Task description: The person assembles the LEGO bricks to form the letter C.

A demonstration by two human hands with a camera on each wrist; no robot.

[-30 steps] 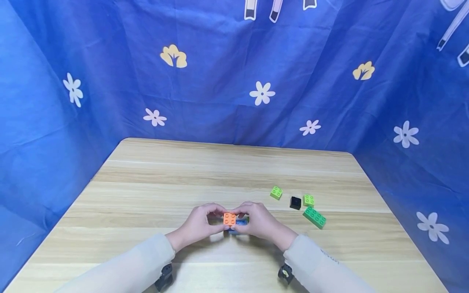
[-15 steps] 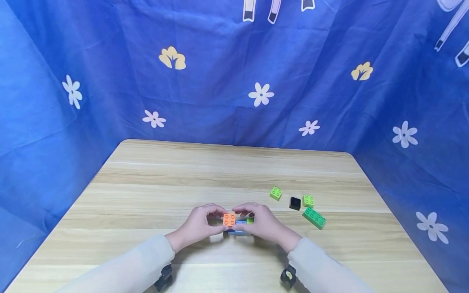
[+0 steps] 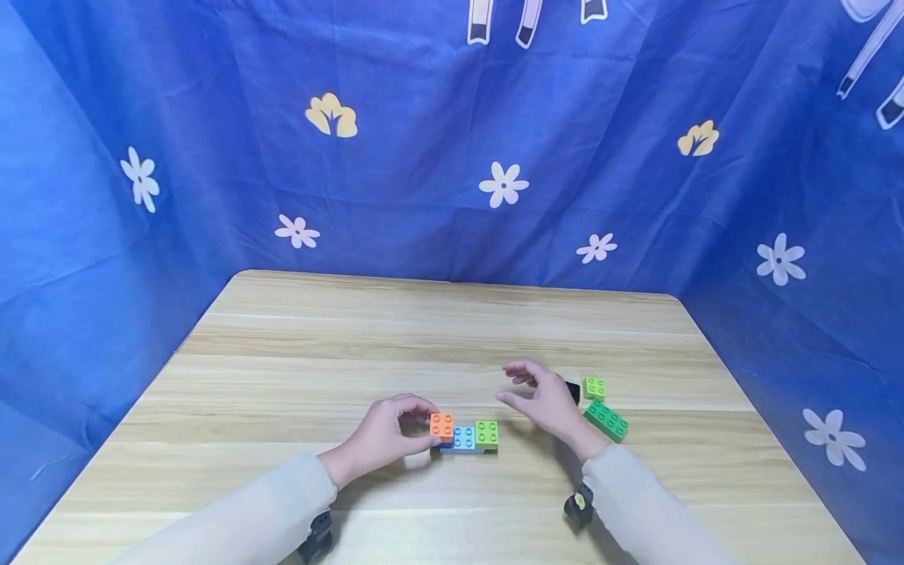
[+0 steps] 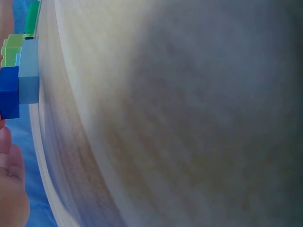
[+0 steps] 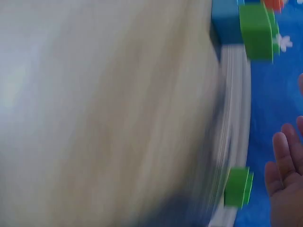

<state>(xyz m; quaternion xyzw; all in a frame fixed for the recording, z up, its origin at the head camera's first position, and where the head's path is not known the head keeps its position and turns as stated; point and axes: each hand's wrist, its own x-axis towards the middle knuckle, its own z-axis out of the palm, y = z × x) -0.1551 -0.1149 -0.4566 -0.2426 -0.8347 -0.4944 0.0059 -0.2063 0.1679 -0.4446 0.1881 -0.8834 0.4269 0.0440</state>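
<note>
My left hand (image 3: 381,433) pinches the orange brick (image 3: 442,424), which tops the left end of a small build. Under it sits a dark blue brick (image 4: 9,92), on a light blue brick (image 3: 463,439) that rests on the table. A lime green brick (image 3: 486,433) caps the build's right end. Off to the right, my right hand (image 3: 551,402) hovers over the table with its fingers spread, holding nothing. In the right wrist view, a loose lime green brick (image 5: 236,187) stands near those fingers; the head view has it hidden behind the hand.
Beyond my right hand lie a black brick (image 3: 574,391), partly covered by the hand, another lime green brick (image 3: 595,388) and a long green brick (image 3: 606,421). The wooden table (image 3: 339,337) ends at a blue patterned curtain (image 3: 424,141).
My right hand has left the build and moved right and farther back, uncovering the lime green brick on its end. My left hand has stayed at the orange brick.
</note>
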